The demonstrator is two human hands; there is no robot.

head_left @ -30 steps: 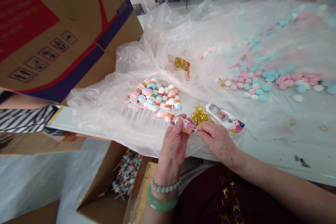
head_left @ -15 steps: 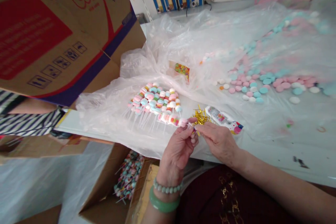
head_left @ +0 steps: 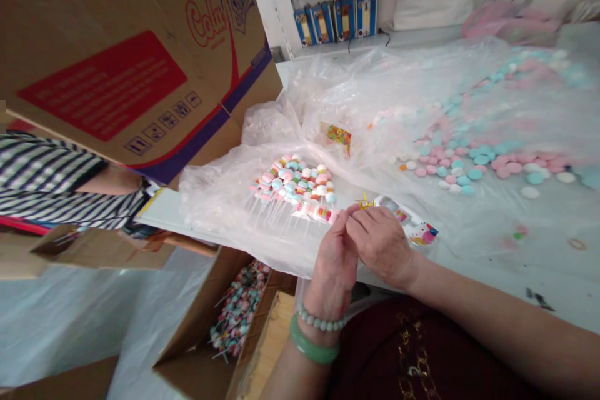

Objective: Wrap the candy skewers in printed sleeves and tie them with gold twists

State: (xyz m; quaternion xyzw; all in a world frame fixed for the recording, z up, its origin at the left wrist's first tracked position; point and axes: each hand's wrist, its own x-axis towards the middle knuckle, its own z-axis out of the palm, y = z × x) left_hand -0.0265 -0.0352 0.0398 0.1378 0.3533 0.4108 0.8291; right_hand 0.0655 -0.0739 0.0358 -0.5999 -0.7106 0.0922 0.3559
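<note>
My left hand (head_left: 335, 256) is closed round the near end of a candy skewer (head_left: 314, 209) in a clear wrapper, which points away to the left. Pressed against it, my right hand (head_left: 382, 240) has its fingers pinched together at the wrapper's end; what they grip is hidden. Gold twist ties (head_left: 366, 201) show just behind my right fingers. A printed white packet (head_left: 417, 225) lies beyond that hand. To the left, a pile of candy skewers (head_left: 295, 178) in pink, blue, white and orange rests on plastic sheeting, white sticks toward me.
Loose pastel candies (head_left: 459, 169) spread over the table's right side, partly under clear plastic sheeting (head_left: 365, 87). A large cardboard box (head_left: 154, 62) stands at left, near a person's striped sleeve (head_left: 47, 159). Below the table edge, an open carton (head_left: 187, 331) holds many candy skewers (head_left: 241, 306).
My right hand has closed in against my left, hiding the wrapper's end and most of the gold ties. The view has shifted, so the scene sits lower and farther right.
</note>
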